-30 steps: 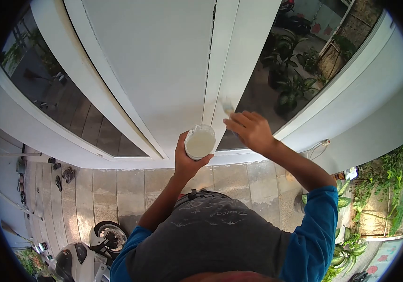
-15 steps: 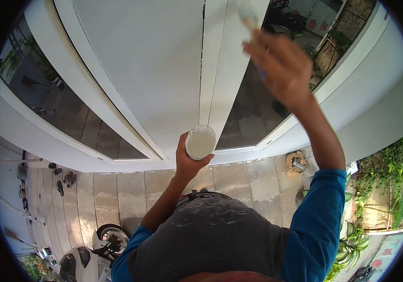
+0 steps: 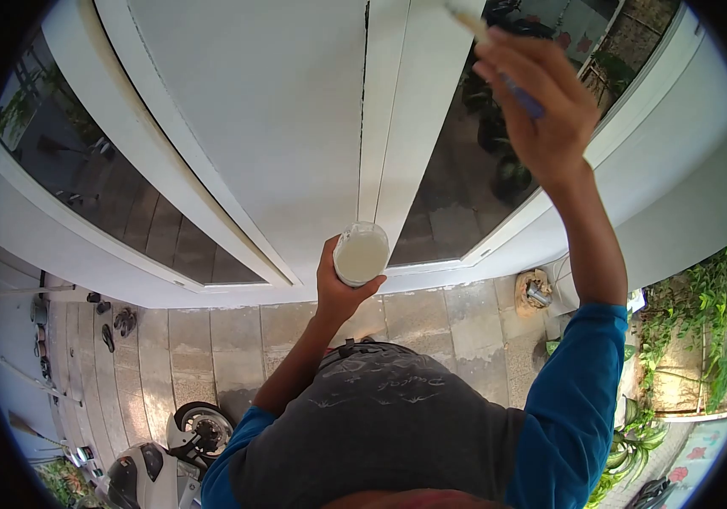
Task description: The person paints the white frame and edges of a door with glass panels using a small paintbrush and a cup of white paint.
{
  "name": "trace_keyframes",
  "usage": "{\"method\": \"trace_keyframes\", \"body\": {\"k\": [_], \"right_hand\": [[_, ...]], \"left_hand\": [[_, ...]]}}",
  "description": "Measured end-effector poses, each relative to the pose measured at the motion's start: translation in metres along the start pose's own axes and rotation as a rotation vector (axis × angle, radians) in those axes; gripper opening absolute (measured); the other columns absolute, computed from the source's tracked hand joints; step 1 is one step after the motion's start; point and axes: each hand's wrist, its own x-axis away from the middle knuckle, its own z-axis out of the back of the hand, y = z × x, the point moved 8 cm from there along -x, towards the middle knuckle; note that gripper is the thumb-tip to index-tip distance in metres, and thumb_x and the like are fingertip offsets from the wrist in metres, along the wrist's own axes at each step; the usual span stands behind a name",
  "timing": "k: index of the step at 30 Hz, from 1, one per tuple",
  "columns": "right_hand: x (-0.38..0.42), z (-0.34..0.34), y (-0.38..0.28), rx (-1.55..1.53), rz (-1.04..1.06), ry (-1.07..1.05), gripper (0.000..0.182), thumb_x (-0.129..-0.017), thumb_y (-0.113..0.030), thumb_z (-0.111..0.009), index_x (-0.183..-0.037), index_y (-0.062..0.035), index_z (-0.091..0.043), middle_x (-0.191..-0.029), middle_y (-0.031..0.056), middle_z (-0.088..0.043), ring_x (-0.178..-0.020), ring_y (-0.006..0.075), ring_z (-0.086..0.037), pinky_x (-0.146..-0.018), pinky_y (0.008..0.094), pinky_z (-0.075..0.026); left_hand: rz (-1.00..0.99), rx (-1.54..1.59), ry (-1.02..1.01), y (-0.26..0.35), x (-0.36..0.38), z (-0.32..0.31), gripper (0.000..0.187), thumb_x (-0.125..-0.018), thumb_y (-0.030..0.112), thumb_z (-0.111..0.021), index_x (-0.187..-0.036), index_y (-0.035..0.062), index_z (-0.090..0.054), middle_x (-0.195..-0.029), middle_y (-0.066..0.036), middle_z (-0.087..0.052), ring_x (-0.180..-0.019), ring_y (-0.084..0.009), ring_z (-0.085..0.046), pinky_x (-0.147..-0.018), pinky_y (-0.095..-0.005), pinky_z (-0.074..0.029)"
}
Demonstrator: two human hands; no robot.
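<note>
My left hand [image 3: 337, 287] grips a small round tub of white paint [image 3: 361, 254], held upright in front of the white door frame [image 3: 404, 110]. My right hand [image 3: 541, 106] is raised high at the upper right and is closed on a paintbrush [image 3: 489, 38]. The brush has a blue handle, and its bristle tip rests near the top of the white frame strip beside a glass pane [image 3: 474, 161]. A wide white panel [image 3: 270, 110] fills the space to the left of the strip.
Tiled paving [image 3: 236, 339] runs below the wall. A parked scooter [image 3: 155, 458] stands at the lower left, with sandals [image 3: 117, 322] further left. A small round object [image 3: 535, 293] lies by the wall's foot, and green plants [image 3: 694, 331] grow on the right.
My right hand went from low beside the paint tub up along the frame strip to the top right, brush in hand. The left hand and tub stayed put.
</note>
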Motion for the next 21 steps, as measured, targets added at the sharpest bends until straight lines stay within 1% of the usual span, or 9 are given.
{"method": "trace_keyframes", "body": {"k": [2, 4, 8, 11, 13, 17, 19, 20, 21], "right_hand": [[-0.012, 0.019, -0.011, 0.156, 0.246, 0.157, 0.024, -0.081, -0.010, -0.085, -0.104, -0.0100, -0.076, -0.096, 0.0048, -0.073, -0.076, 0.0239, -0.072, -0.063, 0.0296, -0.059], [0.009, 0.007, -0.016, 0.194, 0.218, 0.109, 0.022, -0.081, -0.010, -0.083, -0.102, -0.0103, -0.077, -0.101, 0.0053, -0.074, -0.077, 0.0201, -0.072, -0.061, 0.0289, -0.058], [0.108, -0.049, -0.051, 0.130, 0.117, -0.292, 0.024, -0.079, -0.011, -0.076, -0.103, -0.0107, -0.075, -0.104, 0.0093, -0.072, -0.075, 0.0137, -0.069, -0.058, 0.0306, -0.054], [0.167, -0.081, -0.071, -0.014, -0.015, -0.474, 0.021, -0.080, -0.010, -0.077, -0.101, -0.0110, -0.074, -0.097, 0.0064, -0.071, -0.072, 0.0175, -0.069, -0.059, 0.0329, -0.054], [0.173, -0.094, -0.060, -0.223, -0.284, -0.570, 0.016, -0.082, -0.011, -0.078, -0.098, -0.0107, -0.073, -0.093, 0.0057, -0.069, -0.071, 0.0221, -0.069, -0.059, 0.0342, -0.054], [0.067, -0.040, 0.001, -0.161, -0.343, -0.311, 0.016, -0.085, -0.012, -0.080, -0.100, -0.0097, -0.075, -0.091, 0.0071, -0.071, -0.069, 0.0260, -0.068, -0.060, 0.0349, -0.054], [0.009, -0.002, 0.009, -0.100, -0.202, -0.095, 0.018, -0.085, -0.012, -0.081, -0.102, -0.0098, -0.076, -0.090, 0.0071, -0.072, -0.069, 0.0253, -0.068, -0.060, 0.0345, -0.054], [-0.007, 0.002, 0.013, -0.099, -0.204, -0.094, 0.018, -0.085, -0.012, -0.081, -0.102, -0.0098, -0.076, -0.090, 0.0071, -0.072, -0.069, 0.0253, -0.068, -0.060, 0.0345, -0.054], [-0.023, 0.016, 0.004, -0.013, -0.065, 0.063, 0.015, -0.087, -0.008, -0.080, -0.101, -0.0047, -0.075, -0.092, 0.0104, -0.073, -0.075, 0.0232, -0.070, -0.065, 0.0349, -0.057]], "left_hand": [[0.008, -0.007, -0.009, 0.000, 0.000, -0.002, 0.078, -0.067, 0.015, -0.094, -0.132, 0.0038, -0.052, -0.117, -0.010, -0.066, -0.109, -0.0216, -0.065, -0.096, -0.0371, -0.052], [0.016, -0.016, -0.014, -0.001, 0.001, -0.002, 0.078, -0.067, 0.015, -0.094, -0.132, 0.0038, -0.052, -0.117, -0.010, -0.066, -0.109, -0.0215, -0.065, -0.096, -0.0371, -0.052], [0.014, -0.006, -0.001, -0.002, 0.001, 0.000, 0.078, -0.067, 0.015, -0.094, -0.132, 0.0038, -0.052, -0.117, -0.010, -0.066, -0.109, -0.0211, -0.065, -0.096, -0.0366, -0.052], [0.025, 0.004, 0.006, -0.003, 0.003, 0.001, 0.078, -0.067, 0.014, -0.094, -0.132, 0.0039, -0.052, -0.117, -0.010, -0.066, -0.110, -0.0210, -0.065, -0.096, -0.0365, -0.052], [0.029, 0.009, 0.011, -0.003, 0.003, 0.002, 0.078, -0.067, 0.014, -0.094, -0.132, 0.0039, -0.052, -0.117, -0.010, -0.066, -0.110, -0.0208, -0.065, -0.096, -0.0365, -0.052], [0.006, -0.005, 0.010, 0.002, 0.002, 0.000, 0.077, -0.068, 0.013, -0.094, -0.132, 0.0039, -0.052, -0.118, -0.010, -0.066, -0.110, -0.0207, -0.065, -0.096, -0.0364, -0.052], [0.012, -0.001, 0.011, 0.002, 0.002, 0.001, 0.077, -0.068, 0.013, -0.094, -0.132, 0.0039, -0.052, -0.118, -0.010, -0.066, -0.110, -0.0206, -0.065, -0.096, -0.0364, -0.052], [0.009, -0.023, 0.006, 0.001, 0.002, 0.001, 0.077, -0.068, 0.013, -0.094, -0.132, 0.0039, -0.052, -0.118, -0.010, -0.066, -0.110, -0.0206, -0.065, -0.096, -0.0364, -0.052], [0.006, -0.043, 0.001, 0.001, 0.002, 0.001, 0.077, -0.068, 0.013, -0.093, -0.132, 0.0039, -0.052, -0.118, -0.010, -0.066, -0.110, -0.0206, -0.065, -0.096, -0.0364, -0.052]]}}
